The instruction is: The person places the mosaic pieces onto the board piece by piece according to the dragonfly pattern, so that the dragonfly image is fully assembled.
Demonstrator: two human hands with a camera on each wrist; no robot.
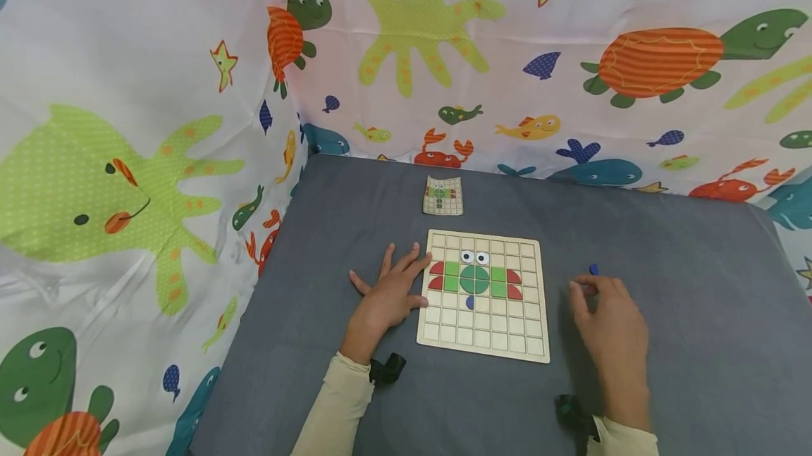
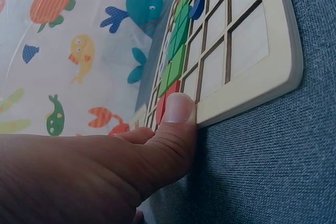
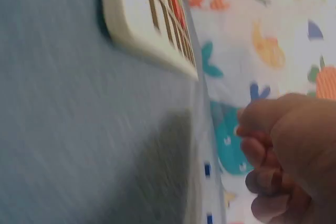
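A square wooden grid board lies on the grey cloth with red, light green, dark green and blue pieces and two eye pieces in its cells. My left hand rests at its left edge, fingers spread. In the left wrist view the thumb touches the board's rim beside a red piece. To the right of the board, my right hand has loosely bent fingers, and nothing shows between them. A small blue piece is just beyond those fingers. The right wrist view, though blurred, shows two blue bits past the hand.
A small patterned card lies behind the board, showing a similar figure on a grid. Grey cloth covers the table. A curtain printed with sea animals stands along the back and left sides.
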